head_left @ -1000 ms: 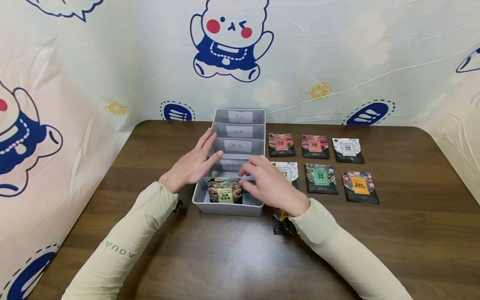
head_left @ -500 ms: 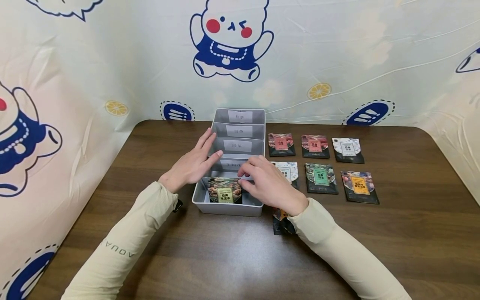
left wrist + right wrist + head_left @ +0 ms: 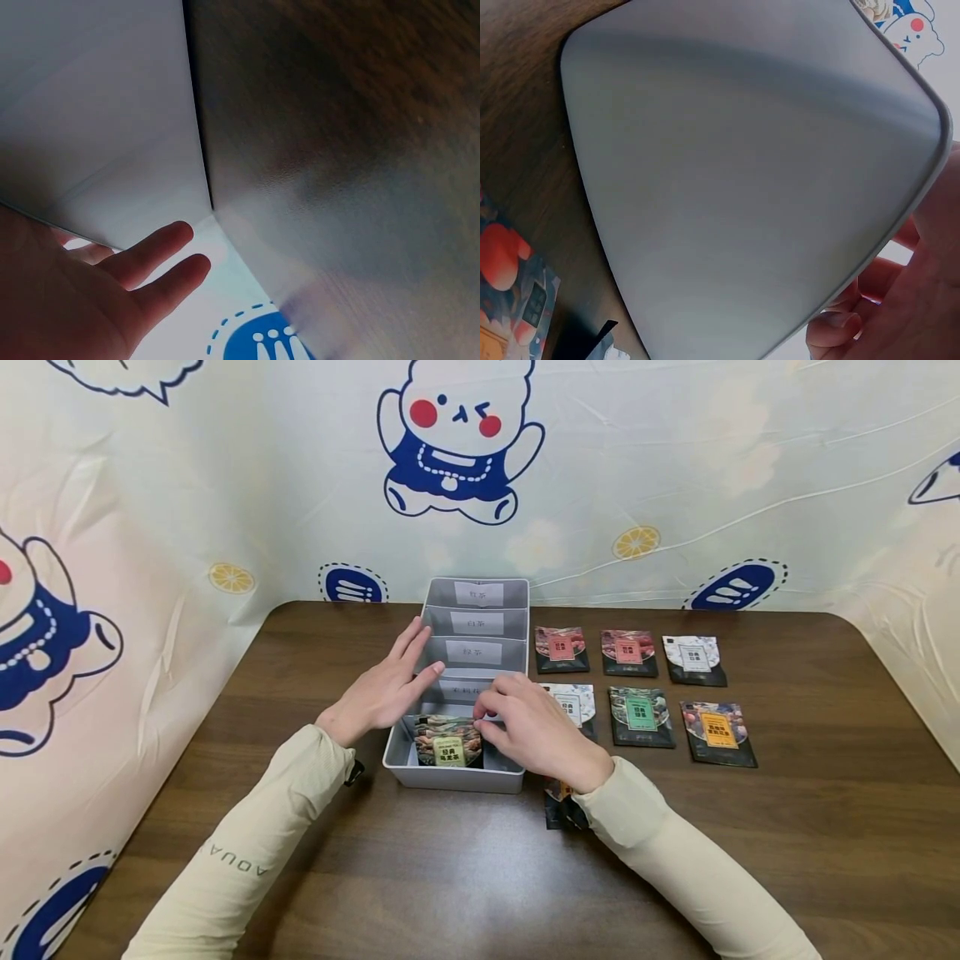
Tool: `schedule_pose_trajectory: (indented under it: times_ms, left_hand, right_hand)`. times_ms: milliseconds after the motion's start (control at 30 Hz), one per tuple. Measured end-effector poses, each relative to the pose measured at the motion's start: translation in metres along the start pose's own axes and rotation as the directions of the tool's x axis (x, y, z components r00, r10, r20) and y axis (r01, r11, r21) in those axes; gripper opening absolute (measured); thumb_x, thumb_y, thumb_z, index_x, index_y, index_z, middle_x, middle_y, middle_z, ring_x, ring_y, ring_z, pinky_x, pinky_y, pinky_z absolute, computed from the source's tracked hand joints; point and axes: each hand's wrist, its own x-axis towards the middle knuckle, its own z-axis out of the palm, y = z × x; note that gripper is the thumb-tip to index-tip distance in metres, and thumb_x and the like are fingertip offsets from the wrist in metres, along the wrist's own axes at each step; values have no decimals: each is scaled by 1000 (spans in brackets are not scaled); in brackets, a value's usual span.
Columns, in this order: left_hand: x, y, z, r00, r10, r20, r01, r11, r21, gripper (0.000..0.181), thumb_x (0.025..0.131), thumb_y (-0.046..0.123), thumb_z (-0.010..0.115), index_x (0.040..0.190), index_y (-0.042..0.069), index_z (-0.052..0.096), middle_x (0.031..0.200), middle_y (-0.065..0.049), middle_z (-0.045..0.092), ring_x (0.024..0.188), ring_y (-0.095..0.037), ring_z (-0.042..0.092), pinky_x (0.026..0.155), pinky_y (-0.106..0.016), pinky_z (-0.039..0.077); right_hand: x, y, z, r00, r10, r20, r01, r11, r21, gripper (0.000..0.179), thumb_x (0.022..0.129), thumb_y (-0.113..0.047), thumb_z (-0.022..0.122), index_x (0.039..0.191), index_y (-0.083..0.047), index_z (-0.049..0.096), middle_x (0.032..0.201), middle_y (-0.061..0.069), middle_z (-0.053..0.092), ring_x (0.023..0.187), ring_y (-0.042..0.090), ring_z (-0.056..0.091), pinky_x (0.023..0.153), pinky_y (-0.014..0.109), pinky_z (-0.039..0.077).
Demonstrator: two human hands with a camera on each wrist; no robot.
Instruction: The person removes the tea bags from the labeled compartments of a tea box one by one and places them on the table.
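A grey divided box [image 3: 454, 780] stands lengthwise, with paper labels on its dividers. Leaning in its front compartment is a dark tea packet [image 3: 448, 745] with a pale green label. My right hand [image 3: 542, 731] reaches over the right rim, its thumb and index finger pinching the packet's upper right corner. My left hand [image 3: 384, 689] rests at the left rim with fingers extended; the left wrist view shows it beside the box's outer wall [image 3: 97, 112]. In the right wrist view, the box's end wall [image 3: 742, 187] hides the packet from sight.
Right of the box lie two red tea packets [image 3: 628, 652], a white one [image 3: 694, 660], a green one [image 3: 641, 717] and an orange-labelled one [image 3: 718, 733]. Another white packet [image 3: 576, 703] and an orange one [image 3: 557, 806] are partly under the right arm. Patterned cloth [image 3: 285, 460] hangs behind the table.
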Motion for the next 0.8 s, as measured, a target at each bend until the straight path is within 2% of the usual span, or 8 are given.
schedule_pose_trajectory:
  times_ms: [167,267,433,633,800]
  left_hand:
    - [0,0,0,1000,5,-4,-5,1000,2,77,98,64,20,157,17,3,164,2,-10,143,-31,34,106,-50,40]
    - [0,1,-1,1000,3,-2,-3,1000,0,77,98,64,20,157,17,3,164,4,-12,143,-30,33,106,-49,40]
    - [0,0,0,1000,7,-1,-7,1000,-3,78,98,64,20,157,17,2,164,3,-12,144,-31,31,108,-50,39]
    - [-1,0,1,1000,9,-9,-9,1000,1,78,98,64,21,157,16,4,164,2,-10,141,-30,37,106,-49,40]
    - [-1,0,3,1000,7,-11,-7,1000,2,78,98,65,21,157,18,3,164,3,-10,142,-30,36,107,-49,40]
  right_hand:
    - [0,0,0,1000,-6,-8,6,1000,0,7,93,-22,64,89,-21,68,91,-4,60,81,13,46,67,27,40]
    - [0,0,0,1000,-9,-8,9,1000,0,7,93,-23,63,88,-21,68,90,-4,60,80,13,46,66,26,39]
    - [0,0,0,1000,-6,-7,6,999,40,7,93,-22,64,87,-21,68,90,-6,60,82,13,47,67,27,40]
    - [0,2,-1,1000,11,5,-11,996,93,6,92,-21,64,88,-21,68,93,-7,62,90,13,54,77,31,47]
    - [0,3,-3,999,29,18,-32,986,162,5,93,-19,62,91,-19,66,94,-6,65,96,15,58,85,34,49]
